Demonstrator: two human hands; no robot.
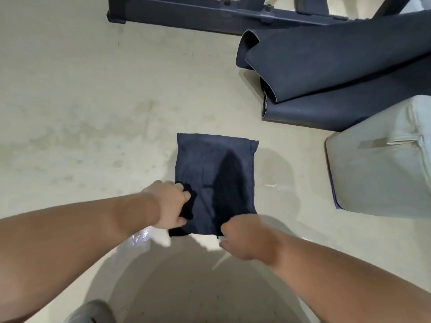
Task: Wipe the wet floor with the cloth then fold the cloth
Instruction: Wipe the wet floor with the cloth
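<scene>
Pale floor (81,94), wet sheen near its bottom edge; dark cloth (215,173) lies flat, left hand (168,206) and right hand (245,238) seemingly pinching its near corners.

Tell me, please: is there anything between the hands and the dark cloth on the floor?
Nothing visible. The left hand and the right hand already grip the near edge of the cloth.

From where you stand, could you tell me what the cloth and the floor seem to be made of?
The cloth looks like dark blue woven fabric, perhaps denim: matte, with frayed edges and a darker wet patch. The floor seems smooth, pale sealed concrete or vinyl, with blotchy damp marks and a glossy wet sheen near the left hand.
</scene>
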